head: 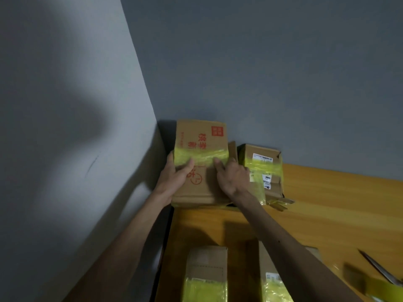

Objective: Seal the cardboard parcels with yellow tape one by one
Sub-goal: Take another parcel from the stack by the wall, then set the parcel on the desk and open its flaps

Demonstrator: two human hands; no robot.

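A cardboard parcel (202, 138) with red printing and a band of yellow tape (202, 156) across it stands in the far left corner of the wooden table (340, 205). My left hand (176, 177) grips its left edge, thumb on the tape. My right hand (232, 177) holds its right side, with the thumb pressed on the tape band. A smaller taped parcel (265, 168) with white labels stands just to its right. Two more taped parcels (206, 273) (274, 284) lie near me. A yellow tape roll (375, 284) sits at the bottom right.
Grey walls (65, 127) meet in the corner behind the parcels. Scissors (379, 269) lie at the table's right near the tape roll. Bare wood shows in the middle and right of the table.
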